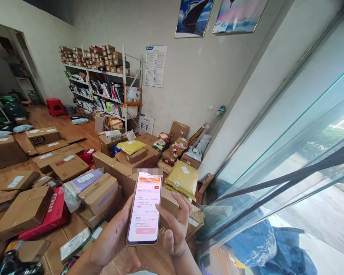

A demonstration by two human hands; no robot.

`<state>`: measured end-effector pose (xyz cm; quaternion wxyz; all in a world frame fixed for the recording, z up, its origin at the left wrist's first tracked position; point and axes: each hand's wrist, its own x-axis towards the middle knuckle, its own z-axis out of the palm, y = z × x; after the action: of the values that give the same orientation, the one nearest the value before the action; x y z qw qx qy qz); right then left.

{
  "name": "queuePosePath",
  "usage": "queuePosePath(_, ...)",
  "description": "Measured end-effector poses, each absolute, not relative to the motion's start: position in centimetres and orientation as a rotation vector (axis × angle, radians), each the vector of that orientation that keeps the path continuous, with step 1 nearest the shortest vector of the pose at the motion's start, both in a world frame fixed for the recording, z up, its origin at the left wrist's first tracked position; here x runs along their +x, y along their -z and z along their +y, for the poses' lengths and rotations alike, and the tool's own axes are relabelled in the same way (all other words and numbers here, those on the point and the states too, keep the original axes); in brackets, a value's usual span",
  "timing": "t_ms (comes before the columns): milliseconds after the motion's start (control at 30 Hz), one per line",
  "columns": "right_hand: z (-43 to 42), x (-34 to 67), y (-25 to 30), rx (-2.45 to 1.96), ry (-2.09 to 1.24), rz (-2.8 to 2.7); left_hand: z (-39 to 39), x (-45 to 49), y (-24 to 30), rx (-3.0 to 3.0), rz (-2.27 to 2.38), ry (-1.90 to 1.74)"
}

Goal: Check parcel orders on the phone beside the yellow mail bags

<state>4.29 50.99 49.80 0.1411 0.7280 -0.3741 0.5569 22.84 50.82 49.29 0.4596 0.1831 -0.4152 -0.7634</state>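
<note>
A smartphone [145,210] with a lit screen is held upright in front of me, low in the middle of the view. My left hand [119,225] grips it from the left side and behind, so part of its fingers is hidden. On the screen I see a list with short number codes and a pink button near the bottom. My right hand [176,221] is at the phone's right edge, its index fingertip at or just above the screen and its other fingers apart. Behind that hand, a yellow parcel [182,177] rests on a cardboard box [196,221].
Cardboard boxes [101,193] and wrapped parcels cover much of the floor to the left and ahead. A white shelf rack [104,72] full of parcels stands by the back wall, near a red stool [55,107]. On my right is a glass door [275,152].
</note>
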Motion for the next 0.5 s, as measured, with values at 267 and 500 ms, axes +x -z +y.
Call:
queuePosePath(267, 51.0, 4.4, -49.1, 2.162, -1.626, -1.030, 51.3, 22.4, -51.4, 0.582, -0.900, 1.912)
queuePosePath(500, 51.3, 4.5, -48.9, 2.156, -1.633, -1.060, 51.3, 22.4, -51.0, 0.582, -0.904, 1.920)
